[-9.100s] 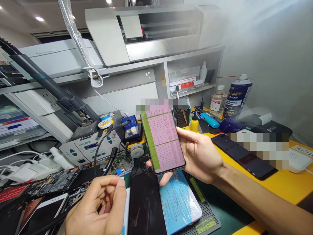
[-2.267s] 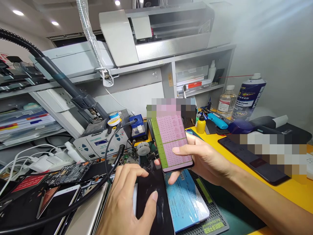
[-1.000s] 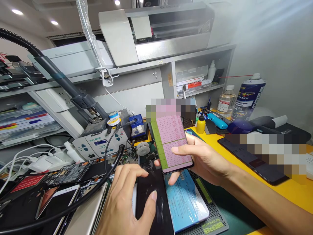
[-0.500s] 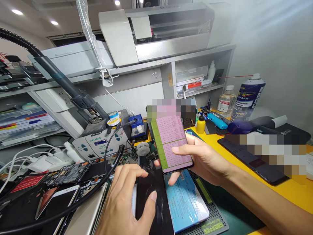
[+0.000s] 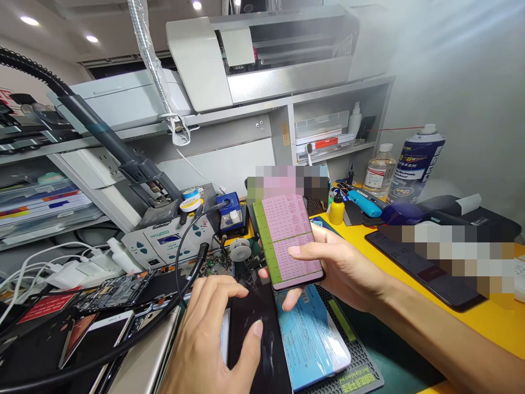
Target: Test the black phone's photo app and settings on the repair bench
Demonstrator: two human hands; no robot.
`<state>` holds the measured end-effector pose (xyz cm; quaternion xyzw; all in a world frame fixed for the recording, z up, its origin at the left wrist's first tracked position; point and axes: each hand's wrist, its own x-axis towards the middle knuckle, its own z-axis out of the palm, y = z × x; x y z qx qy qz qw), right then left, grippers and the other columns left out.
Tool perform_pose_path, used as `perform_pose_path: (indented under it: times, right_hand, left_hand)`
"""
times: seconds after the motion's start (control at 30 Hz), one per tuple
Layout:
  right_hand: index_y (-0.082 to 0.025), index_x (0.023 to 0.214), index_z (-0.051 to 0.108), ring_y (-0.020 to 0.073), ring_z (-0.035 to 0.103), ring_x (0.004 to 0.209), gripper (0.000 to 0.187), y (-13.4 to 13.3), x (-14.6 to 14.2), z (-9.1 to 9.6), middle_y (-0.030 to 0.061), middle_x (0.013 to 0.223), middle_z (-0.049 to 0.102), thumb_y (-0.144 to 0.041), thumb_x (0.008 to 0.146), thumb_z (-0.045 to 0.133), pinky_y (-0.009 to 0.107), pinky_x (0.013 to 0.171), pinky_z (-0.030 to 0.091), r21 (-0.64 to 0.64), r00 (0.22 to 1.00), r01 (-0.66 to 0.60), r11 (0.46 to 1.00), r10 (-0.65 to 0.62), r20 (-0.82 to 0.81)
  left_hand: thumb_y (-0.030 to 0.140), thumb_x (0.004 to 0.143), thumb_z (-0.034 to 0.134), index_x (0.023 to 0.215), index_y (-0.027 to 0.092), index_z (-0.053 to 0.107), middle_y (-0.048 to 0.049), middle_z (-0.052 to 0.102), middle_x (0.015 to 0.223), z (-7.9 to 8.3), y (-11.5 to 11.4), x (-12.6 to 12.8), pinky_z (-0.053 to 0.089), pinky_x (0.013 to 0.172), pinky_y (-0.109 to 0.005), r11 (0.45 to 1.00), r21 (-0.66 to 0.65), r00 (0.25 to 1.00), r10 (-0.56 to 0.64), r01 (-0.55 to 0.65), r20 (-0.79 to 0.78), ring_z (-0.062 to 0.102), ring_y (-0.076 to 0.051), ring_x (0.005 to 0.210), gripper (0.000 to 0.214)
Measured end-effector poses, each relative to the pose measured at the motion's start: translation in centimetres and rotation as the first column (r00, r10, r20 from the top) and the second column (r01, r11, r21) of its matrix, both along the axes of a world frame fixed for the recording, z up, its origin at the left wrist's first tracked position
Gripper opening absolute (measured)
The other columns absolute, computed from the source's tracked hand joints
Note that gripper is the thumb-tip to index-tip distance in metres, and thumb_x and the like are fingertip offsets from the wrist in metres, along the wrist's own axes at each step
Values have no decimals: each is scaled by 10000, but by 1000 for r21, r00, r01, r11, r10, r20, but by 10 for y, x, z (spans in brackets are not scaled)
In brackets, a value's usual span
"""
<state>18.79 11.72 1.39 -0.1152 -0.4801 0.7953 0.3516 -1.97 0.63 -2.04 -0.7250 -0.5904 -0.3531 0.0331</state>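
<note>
In the head view my right hand [image 5: 344, 262] grips a smartphone [image 5: 287, 241], its thumb resting on the lit screen. That screen shows a pink table of small text with a green strip along the left. Below, my left hand [image 5: 215, 334] hovers over or rests against a black glossy panel [image 5: 260, 334], thumb and fingers apart; I cannot tell whether it touches. The panel has smudges on its surface. Beside it lies a blue printed packet [image 5: 314, 339] on a dark perforated mat [image 5: 369, 372].
At the left are several opened phones [image 5: 118, 293] and a black cable [image 5: 135, 342]. A soldering station [image 5: 170, 238] stands behind, near a solder spool [image 5: 240, 250]. Toward the right are a yellow bottle [image 5: 337, 210], a spray can [image 5: 416, 167] and another phone [image 5: 426, 273].
</note>
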Motion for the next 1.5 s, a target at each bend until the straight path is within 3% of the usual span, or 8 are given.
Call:
perform_pose_path:
  times: [0.17, 0.37, 0.73, 0.9, 1.23, 1.5]
  right_hand:
    - [-146, 1200, 634, 287, 784, 911, 334, 0, 0, 0, 133, 1123, 730, -162, 875, 708, 338, 602, 677, -9, 1000, -1, 1000, 1, -15]
    - [-143, 1204, 633, 308, 778, 957, 328, 1, -1, -1, 143, 1150, 729, -165, 883, 701, 345, 591, 678, 9, 1000, -5, 1000, 6, -19]
    - [-161, 1245, 623, 305, 786, 947, 366, 1, -1, -2, 140, 1158, 736, -170, 885, 689, 329, 595, 678, 27, 1000, -12, 1000, 12, -13]
    - [-157, 1223, 629, 297, 793, 914, 353, 1, -2, -1, 135, 1123, 749, -181, 879, 706, 323, 618, 679, 26, 1000, -9, 1000, 9, -2]
    - [-147, 1276, 614, 300, 782, 957, 380, 2, -2, -2, 151, 1165, 730, -156, 901, 675, 332, 587, 676, 33, 1000, -15, 999, 16, -24]
    - [-151, 1261, 618, 282, 783, 922, 355, 2, -2, -2, 147, 1162, 728, -153, 909, 666, 336, 587, 676, 31, 1000, -13, 999, 13, -15]
  left_hand:
    - [228, 888, 605, 1109, 235, 486, -85, 548, 1130, 1, 1, -8, 512, 873, -399, 999, -17, 990, -47, 45, -129, 531, -265, 1082, 252]
    - [224, 895, 603, 1115, 234, 478, -86, 537, 1127, 1, 0, -10, 518, 868, -397, 999, -12, 988, -51, 50, -148, 522, -261, 1077, 254]
    - [249, 942, 529, 1065, 242, 508, -57, 531, 1120, 1, -1, 4, 426, 917, -409, 1000, 3, 999, -9, 9, 33, 502, -253, 1100, 125]
    - [253, 940, 537, 1060, 242, 518, -54, 535, 1115, 1, -1, 5, 420, 916, -407, 1000, 8, 999, -13, 12, 41, 504, -251, 1090, 122]
    - [228, 893, 602, 1109, 238, 486, -78, 542, 1123, 1, 0, -8, 509, 870, -385, 998, -1, 990, -55, 56, -133, 529, -255, 1073, 246]
    - [222, 883, 617, 1113, 231, 490, -89, 551, 1120, 1, 1, -11, 529, 859, -386, 998, 4, 985, -58, 59, -163, 544, -260, 1071, 263]
